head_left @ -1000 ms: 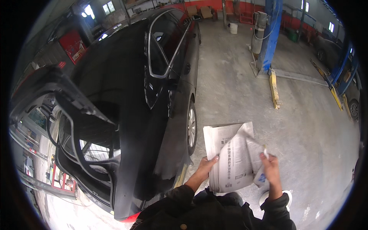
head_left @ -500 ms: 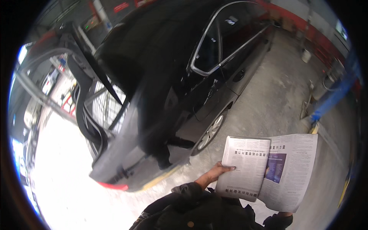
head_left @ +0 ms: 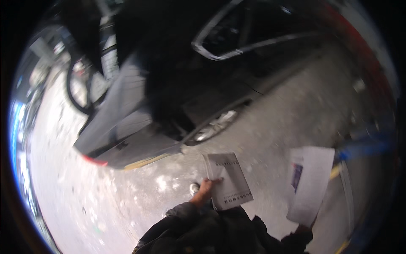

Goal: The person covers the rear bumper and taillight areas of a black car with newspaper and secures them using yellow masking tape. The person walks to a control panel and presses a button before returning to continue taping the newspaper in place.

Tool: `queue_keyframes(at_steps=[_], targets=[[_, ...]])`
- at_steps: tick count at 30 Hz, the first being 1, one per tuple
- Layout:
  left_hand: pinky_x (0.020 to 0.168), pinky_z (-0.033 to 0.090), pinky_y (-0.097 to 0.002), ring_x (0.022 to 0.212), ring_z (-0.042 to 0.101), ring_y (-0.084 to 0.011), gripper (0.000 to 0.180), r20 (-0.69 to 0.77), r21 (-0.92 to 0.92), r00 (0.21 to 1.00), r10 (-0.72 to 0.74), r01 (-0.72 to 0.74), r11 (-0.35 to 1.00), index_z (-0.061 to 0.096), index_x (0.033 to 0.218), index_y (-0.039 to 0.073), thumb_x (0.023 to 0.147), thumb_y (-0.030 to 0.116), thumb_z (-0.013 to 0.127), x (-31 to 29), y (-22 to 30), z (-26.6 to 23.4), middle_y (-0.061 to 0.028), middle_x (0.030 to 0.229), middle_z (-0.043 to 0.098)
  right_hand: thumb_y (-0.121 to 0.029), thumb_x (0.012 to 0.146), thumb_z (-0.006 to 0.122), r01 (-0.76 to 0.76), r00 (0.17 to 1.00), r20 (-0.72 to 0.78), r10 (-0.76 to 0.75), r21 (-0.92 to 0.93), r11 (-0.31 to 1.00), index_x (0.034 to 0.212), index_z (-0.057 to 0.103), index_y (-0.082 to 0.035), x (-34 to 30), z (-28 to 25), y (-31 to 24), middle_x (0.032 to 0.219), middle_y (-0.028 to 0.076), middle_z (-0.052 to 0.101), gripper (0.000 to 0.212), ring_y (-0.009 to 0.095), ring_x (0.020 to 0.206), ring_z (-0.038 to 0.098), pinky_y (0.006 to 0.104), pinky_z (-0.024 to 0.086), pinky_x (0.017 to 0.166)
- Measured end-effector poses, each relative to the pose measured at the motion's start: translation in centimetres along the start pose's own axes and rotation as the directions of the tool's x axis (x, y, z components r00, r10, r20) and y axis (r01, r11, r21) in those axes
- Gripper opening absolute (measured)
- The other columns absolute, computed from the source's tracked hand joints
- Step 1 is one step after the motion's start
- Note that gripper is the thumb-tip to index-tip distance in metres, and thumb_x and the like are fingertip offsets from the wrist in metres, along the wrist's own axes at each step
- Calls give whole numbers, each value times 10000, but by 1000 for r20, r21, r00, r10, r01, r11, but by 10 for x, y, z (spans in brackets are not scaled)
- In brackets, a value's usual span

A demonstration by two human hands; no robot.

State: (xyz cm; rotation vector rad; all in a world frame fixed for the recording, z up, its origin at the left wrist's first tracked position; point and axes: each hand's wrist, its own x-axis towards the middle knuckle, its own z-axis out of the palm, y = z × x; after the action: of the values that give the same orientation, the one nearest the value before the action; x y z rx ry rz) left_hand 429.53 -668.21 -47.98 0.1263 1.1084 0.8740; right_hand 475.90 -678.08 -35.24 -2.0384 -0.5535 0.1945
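Observation:
My left hand (head_left: pixel 204 191) is closed on the left edge of a folded newspaper (head_left: pixel 231 182), with the thumb lying over its front. Well to the right, a separate newspaper sheet (head_left: pixel 313 180) with a dark purple picture hangs from my right hand (head_left: pixel 305 227). That hand grips the sheet's lower edge, and its fingers are mostly hidden behind the paper. A wide gap of grey floor shows between the two pieces. Both are held at waist height in front of my dark jacket.
A black car (head_left: pixel 182 89) fills the upper left, its rear end open and its rear wheel (head_left: pixel 215 126) facing me. At the right is a blurred blue beam (head_left: pixel 366 146) with a yellow part at its end. My shoe (head_left: pixel 194 188) shows on the concrete floor (head_left: pixel 169 186).
The two newspaper pieces have come apart: my left hand has moved left with the folded one, while the right sheet stays at the right. The view has shifted and blurred.

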Motion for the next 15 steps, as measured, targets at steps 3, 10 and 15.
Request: queue_keyframes(at_steps=[3,10,15], targets=[[775,591,-395,871,697,-249,381,-215,97,973,77,-57,994,685,1100,-76,817,126,839,-32,-23,-30,-150,986,722,-252,1000,608,142,989,-30,-142,-5,990,1076,707,15,-61,58,-3,888,34,688,295,138,764,609,315,508,718],[692,568,-354,745,688,-200,411,-544,43,791,280,-307,951,722,1001,-98,823,248,855,-167,14,-109,-137,896,739,-247,1000,606,-25,528,840,-123,160,987,1087,705,14,-267,184,-57,904,41,692,292,141,776,616,315,513,730],[614,540,-347,642,658,-147,303,-700,453,443,560,-330,828,748,954,-35,919,266,741,-252,11,-250,-91,782,731,-243,1000,604,-25,128,981,-144,148,989,1094,703,14,-327,217,-98,915,45,694,290,143,785,621,314,516,739]])
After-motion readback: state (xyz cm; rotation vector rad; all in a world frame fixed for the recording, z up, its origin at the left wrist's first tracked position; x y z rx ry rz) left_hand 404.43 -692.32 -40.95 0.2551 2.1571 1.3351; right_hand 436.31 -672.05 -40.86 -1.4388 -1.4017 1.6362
